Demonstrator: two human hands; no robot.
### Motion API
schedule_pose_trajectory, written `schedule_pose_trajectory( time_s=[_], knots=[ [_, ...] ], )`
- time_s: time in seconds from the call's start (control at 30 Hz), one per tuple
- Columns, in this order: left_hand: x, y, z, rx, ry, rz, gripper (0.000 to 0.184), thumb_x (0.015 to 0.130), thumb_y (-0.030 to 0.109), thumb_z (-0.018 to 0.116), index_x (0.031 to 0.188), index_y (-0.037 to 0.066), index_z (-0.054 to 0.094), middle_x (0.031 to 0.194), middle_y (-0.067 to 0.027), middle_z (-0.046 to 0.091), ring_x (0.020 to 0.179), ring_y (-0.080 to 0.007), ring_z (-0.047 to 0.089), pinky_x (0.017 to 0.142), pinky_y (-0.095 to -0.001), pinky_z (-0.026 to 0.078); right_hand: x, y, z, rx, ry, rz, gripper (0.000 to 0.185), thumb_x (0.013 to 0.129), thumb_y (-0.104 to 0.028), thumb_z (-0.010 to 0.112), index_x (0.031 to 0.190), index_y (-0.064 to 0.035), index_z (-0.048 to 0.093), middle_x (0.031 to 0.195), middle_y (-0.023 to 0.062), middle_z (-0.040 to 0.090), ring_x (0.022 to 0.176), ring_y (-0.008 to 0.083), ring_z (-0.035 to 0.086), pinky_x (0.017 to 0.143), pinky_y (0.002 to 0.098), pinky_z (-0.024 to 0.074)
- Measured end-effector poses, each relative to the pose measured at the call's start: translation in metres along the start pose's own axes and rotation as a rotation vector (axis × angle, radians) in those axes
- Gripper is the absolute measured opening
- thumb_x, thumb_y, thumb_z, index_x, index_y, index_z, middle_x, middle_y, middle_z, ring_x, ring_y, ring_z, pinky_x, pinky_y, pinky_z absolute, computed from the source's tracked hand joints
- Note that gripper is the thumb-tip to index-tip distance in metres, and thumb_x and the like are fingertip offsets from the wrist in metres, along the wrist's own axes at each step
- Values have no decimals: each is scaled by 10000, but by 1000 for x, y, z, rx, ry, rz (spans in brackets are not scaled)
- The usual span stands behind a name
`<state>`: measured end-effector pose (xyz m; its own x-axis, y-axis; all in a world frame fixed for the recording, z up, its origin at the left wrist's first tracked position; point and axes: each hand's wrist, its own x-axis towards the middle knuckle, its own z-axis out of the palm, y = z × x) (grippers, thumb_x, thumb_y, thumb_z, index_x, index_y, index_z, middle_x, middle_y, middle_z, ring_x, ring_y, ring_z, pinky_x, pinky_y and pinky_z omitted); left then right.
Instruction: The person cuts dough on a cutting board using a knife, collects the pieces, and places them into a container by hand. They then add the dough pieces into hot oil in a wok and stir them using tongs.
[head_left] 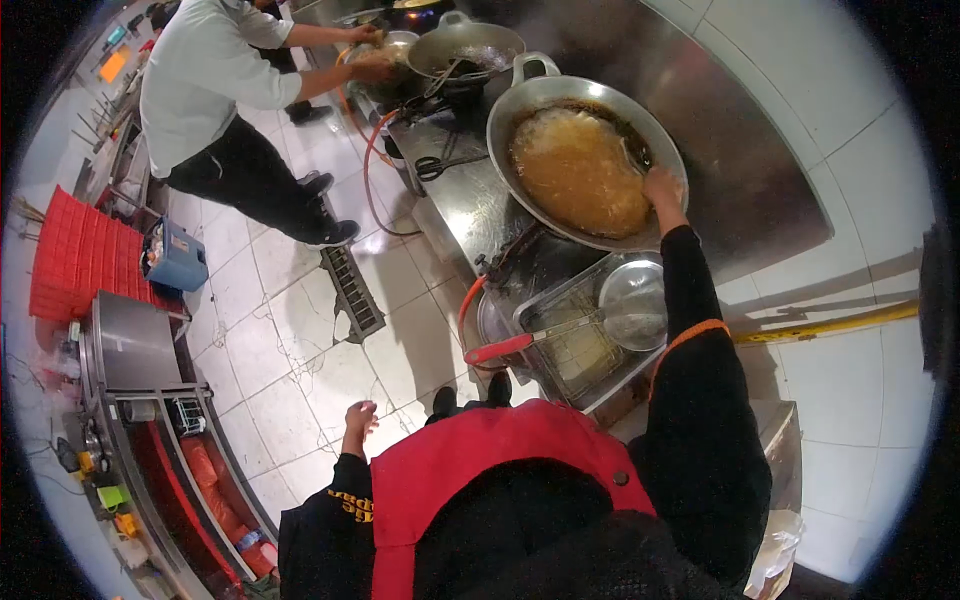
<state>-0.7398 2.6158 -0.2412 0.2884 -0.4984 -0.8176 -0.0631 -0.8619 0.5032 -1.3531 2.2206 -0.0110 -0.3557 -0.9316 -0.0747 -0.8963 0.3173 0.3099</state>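
My right hand [663, 188] is over the right inner edge of a large metal wok [548, 92]. Its fingers are closed, and a dark, shiny piece shows just beyond them; I cannot make out what it is. Brown, foaming liquid [580, 175] fills much of the wok. My left hand [360, 420] hangs low over the tiled floor, fingers loosely bent and apart, holding nothing. Below the wok, a round mesh strainer [633, 303] with a red handle [500, 348] lies across a metal tray [530, 312].
A co-worker in a white shirt [190, 90] handles a pan [398, 42] at the far stove. A second wok [465, 42] and black-handled scissors [430, 168] are beside mine. An orange hose [468, 300] hangs at the stove's edge. Red crates [85, 255] stand left.
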Motion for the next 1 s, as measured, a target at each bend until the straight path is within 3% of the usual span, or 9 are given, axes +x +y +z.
schedule_pose_trajectory(
  time_s=[0.07,0.13,0.27,0.57,0.67,0.73,0.83,1.0],
  knots=[
    [2,12,7,-52,-3,28,269,739,212,560,980,94,537,660,-73,559,478,-161,540,366,-268,384,-5,-13,1,21,-18,-63,338,833,-188,438,1125,-21,460,1128,159,475,966,319,509,711,416,464],
    [2,22,12,8,1,48,287,729,211,578,986,91,536,659,-73,556,464,-150,533,352,-253,379,-21,-25,-13,51,-105,-166,280,800,-160,493,1035,-15,532,1059,165,520,925,312,535,697,395,479],
    [10,12,11,-6,26,72,295,722,221,587,982,93,538,656,-76,552,452,-150,526,350,-250,381,-39,-51,-28,83,-130,-134,242,767,-159,542,954,-9,574,1007,162,549,895,298,551,710,383,478],
    [11,-9,-5,183,-5,-89,284,719,243,535,964,97,535,670,-77,575,485,-186,565,401,-319,418,-63,-53,-48,27,-73,-395,261,707,-175,593,916,-22,560,1004,163,548,933,301,529,778,390,440],
    [16,-8,-6,168,2,-64,280,719,233,535,965,101,534,672,-81,574,495,-194,570,409,-328,422,-90,-41,-83,39,-196,-372,265,680,-129,578,912,-5,554,993,170,550,936,306,525,764,395,438],
    [17,3,-4,163,20,-92,270,721,231,533,956,97,538,656,-76,565,480,-188,556,403,-317,421,-84,-24,-74,54,132,-452,167,573,-107,595,678,23,593,766,208,578,757,334,571,657,400,464],
    [13,15,1,132,21,-10,243,725,222,530,930,92,549,629,-68,550,450,-174,531,388,-306,413,-141,-16,-134,49,41,-401,189,575,-104,596,709,31,593,774,207,583,767,327,575,659,390,470],
    [15,26,5,88,-20,4,211,727,214,533,896,92,559,611,-56,538,428,-162,510,372,-297,393,-150,-11,-124,-182,-101,-424,213,642,-80,569,839,-5,599,846,171,592,838,308,573,696,378,469]
  ],
)
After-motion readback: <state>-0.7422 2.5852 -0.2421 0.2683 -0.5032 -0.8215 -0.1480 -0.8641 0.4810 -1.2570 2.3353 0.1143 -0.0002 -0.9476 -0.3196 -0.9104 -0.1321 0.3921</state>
